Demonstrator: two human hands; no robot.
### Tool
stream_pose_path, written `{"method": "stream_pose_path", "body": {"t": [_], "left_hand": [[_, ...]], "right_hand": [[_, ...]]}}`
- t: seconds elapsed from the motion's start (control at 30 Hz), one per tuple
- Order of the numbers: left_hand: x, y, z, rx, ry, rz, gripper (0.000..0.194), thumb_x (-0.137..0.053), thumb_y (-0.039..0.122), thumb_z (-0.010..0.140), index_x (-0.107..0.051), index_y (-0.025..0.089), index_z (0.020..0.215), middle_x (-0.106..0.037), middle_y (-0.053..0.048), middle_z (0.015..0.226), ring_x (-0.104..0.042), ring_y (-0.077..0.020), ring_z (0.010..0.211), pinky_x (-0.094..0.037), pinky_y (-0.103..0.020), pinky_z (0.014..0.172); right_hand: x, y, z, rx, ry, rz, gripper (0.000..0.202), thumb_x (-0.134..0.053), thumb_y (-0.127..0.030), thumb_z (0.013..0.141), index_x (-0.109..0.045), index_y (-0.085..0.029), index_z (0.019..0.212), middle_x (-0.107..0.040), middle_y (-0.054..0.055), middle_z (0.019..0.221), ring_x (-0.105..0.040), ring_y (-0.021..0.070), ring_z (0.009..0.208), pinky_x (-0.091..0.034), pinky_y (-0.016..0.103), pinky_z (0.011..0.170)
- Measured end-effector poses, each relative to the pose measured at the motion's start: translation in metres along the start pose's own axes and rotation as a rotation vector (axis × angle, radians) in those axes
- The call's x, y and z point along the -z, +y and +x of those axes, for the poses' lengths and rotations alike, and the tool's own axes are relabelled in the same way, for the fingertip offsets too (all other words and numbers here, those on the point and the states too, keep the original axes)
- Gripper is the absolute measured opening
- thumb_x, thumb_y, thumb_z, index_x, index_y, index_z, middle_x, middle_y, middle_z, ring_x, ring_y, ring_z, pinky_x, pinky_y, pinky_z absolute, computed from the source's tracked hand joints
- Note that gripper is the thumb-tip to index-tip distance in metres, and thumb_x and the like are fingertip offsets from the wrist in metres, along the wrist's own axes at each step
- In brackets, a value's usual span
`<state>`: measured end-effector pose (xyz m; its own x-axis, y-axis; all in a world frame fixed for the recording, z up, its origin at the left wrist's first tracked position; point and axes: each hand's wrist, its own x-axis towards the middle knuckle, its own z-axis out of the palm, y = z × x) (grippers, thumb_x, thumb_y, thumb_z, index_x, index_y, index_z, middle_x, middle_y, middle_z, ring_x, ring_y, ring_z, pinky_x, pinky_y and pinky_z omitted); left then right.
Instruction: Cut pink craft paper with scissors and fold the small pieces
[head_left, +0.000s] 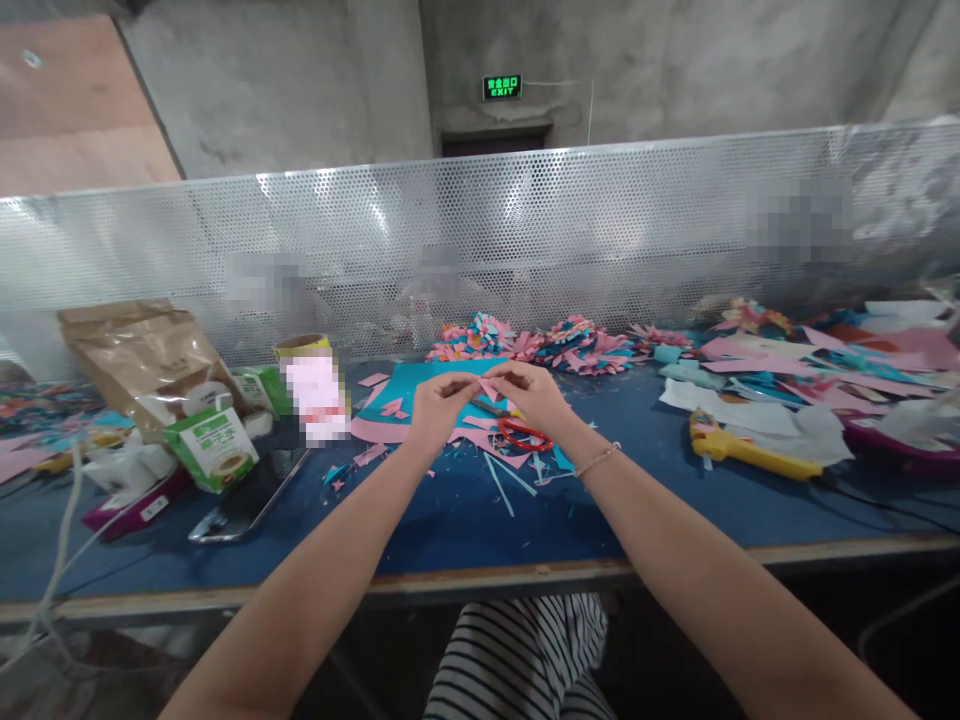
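My left hand (442,402) and my right hand (531,395) meet above the middle of the table, fingertips pinched on a small piece of pink paper (487,385). Just under my right hand lie scissors with red handles (523,434), their blades partly covered. A teal sheet (401,383) is spread beneath and behind my hands, with a pink sheet (367,430) along its near edge. Pink cut pieces (394,408) rest on the teal sheet. Thin paper strips (499,485) and small scraps are scattered in front of the scissors.
Behind my hands sit fringed pink-and-blue paper pompoms (585,345) by a perforated metal screen (525,220). To the right are a yellow glue gun (754,450) and piled paper (787,350). Leftward are a phone (247,500), a green-and-white box (214,447) and a brown bag (142,360).
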<state>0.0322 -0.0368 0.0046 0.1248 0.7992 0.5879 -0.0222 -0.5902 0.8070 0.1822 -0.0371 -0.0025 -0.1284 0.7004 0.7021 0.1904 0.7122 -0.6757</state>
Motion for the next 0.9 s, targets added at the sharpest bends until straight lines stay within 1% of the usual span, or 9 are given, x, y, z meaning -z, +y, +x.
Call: {"method": "stream_pose_path", "body": {"t": [0.13,0.23,0.4,0.57,0.7,0.9], "left_hand": [[-0.0007,0.0004,0.0001,0.045,0.009,0.003,0.012,-0.064,0.026,0.06,-0.065,0.018,0.068,-0.064,-0.002,0.066,-0.058,-0.0131,0.063,-0.048,-0.029,0.064],[-0.0003,-0.0012,0.0002,0.027,-0.02,0.005,0.011,-0.064,0.026,0.061,-0.065,0.018,0.069,-0.064,-0.002,0.066,-0.058,-0.013,0.062,-0.047,-0.029,0.063],[0.0004,-0.0009,-0.0001,0.005,-0.073,0.033,0.013,-0.064,0.028,0.061,-0.066,0.019,0.071,-0.065,-0.003,0.068,-0.058,-0.0133,0.064,-0.047,-0.029,0.065],[-0.0007,0.0029,-0.0012,-0.001,-0.055,0.071,0.012,-0.065,0.027,0.06,-0.066,0.018,0.068,-0.064,-0.003,0.067,-0.058,-0.014,0.065,-0.047,-0.03,0.066],[-0.0017,0.0035,-0.0019,0.027,-0.045,0.043,0.012,-0.065,0.026,0.059,-0.066,0.018,0.068,-0.065,-0.003,0.067,-0.059,-0.0146,0.065,-0.047,-0.031,0.066],[-0.0019,-0.001,-0.0007,0.053,-0.02,-0.016,0.013,-0.067,0.022,0.057,-0.064,0.017,0.069,-0.065,-0.002,0.066,-0.059,-0.013,0.063,-0.048,-0.029,0.063]], "right_hand": [[0.0004,-0.001,-0.0006,0.044,-0.003,-0.111,0.016,-0.05,-0.032,0.074,-0.06,-0.02,0.078,-0.06,0.001,0.07,-0.054,0.0127,0.064,-0.043,0.026,0.059],[0.0004,-0.004,-0.0021,0.109,0.001,-0.187,0.014,-0.05,-0.029,0.073,-0.06,-0.02,0.077,-0.061,0.003,0.075,-0.055,0.014,0.07,-0.043,0.027,0.061],[0.0012,-0.0067,-0.0031,0.166,0.014,-0.28,0.011,-0.049,-0.025,0.074,-0.059,-0.02,0.075,-0.06,0.003,0.075,-0.055,0.0141,0.072,-0.043,0.027,0.062],[0.0029,-0.0083,-0.0037,0.227,-0.003,-0.341,0.01,-0.048,-0.021,0.074,-0.057,-0.02,0.072,-0.059,0.002,0.073,-0.053,0.0135,0.071,-0.043,0.026,0.063],[0.0039,-0.0096,-0.0045,0.289,-0.017,-0.376,0.01,-0.047,-0.022,0.075,-0.055,-0.02,0.072,-0.058,0.002,0.075,-0.053,0.014,0.073,-0.042,0.028,0.068],[0.0037,-0.0057,-0.0044,0.302,-0.037,-0.397,0.008,-0.046,-0.021,0.076,-0.053,-0.019,0.073,-0.056,0.002,0.075,-0.051,0.0128,0.07,-0.04,0.026,0.065]]}}
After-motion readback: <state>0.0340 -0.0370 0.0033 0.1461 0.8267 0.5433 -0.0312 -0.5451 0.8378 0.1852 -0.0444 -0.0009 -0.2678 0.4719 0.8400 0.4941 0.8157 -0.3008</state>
